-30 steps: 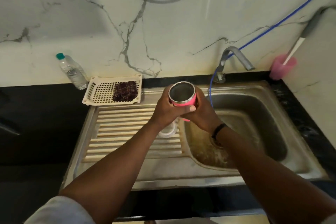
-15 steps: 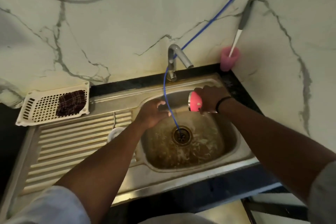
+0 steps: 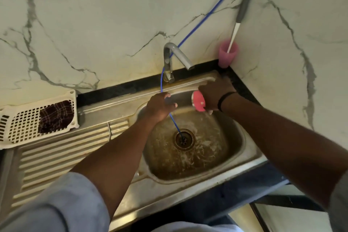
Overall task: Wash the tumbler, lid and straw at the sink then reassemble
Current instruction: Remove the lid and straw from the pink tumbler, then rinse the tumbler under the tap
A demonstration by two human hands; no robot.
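Observation:
The pink tumbler (image 3: 198,100) lies tipped on its side over the back of the sink basin (image 3: 250,158), its mouth facing left. My right hand (image 3: 214,94) grips it from the right, just below the tap (image 3: 177,54). My left hand (image 3: 158,107) hovers over the basin's back left with fingers loosely apart, next to the blue hose (image 3: 175,124) that runs down into the drain. A thin metal straw (image 3: 109,131) lies on the draining board (image 3: 56,154). The lid is hidden behind my left arm.
A white plastic basket (image 3: 22,124) holding a dark checked cloth (image 3: 55,116) sits at the back left. A pink cup (image 3: 227,53) with a brush stands in the back right corner. Marble walls close in behind and to the right.
Both hands held the tumbler upright by the draining board. My left hand let go; my right hand carried it right and tipped it sideways over the basin near the tap.

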